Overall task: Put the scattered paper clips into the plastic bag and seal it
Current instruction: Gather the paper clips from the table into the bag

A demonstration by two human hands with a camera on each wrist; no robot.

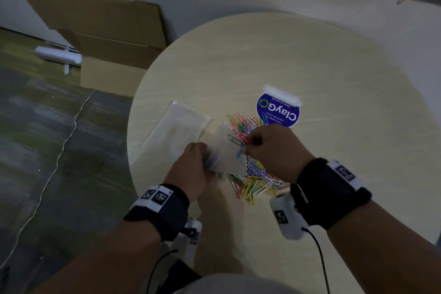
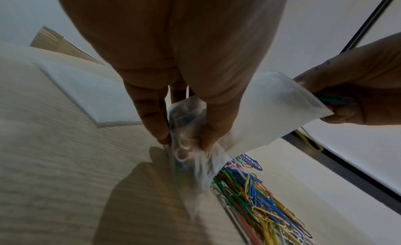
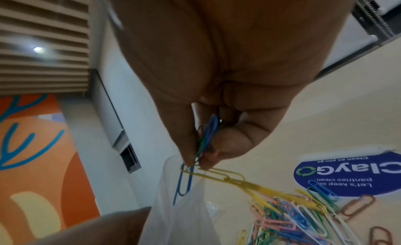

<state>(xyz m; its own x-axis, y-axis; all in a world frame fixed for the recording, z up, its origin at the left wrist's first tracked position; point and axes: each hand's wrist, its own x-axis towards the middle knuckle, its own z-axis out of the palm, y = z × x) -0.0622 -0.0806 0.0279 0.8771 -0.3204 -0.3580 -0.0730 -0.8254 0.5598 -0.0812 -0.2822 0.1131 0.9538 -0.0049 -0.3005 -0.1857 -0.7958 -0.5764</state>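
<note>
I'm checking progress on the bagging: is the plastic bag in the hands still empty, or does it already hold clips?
Partly filled. Clips show through the plastic bag under the left hand.

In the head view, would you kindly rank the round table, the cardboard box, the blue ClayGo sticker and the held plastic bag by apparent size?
1. round table
2. cardboard box
3. and 4. blue ClayGo sticker and plastic bag: too alike to rank; the bag is crumpled and nearer.

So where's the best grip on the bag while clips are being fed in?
Grip the bag low, from its left, as the left hand does. Its mouth opens toward the right hand bringing clips, so that end should stay free.
</note>
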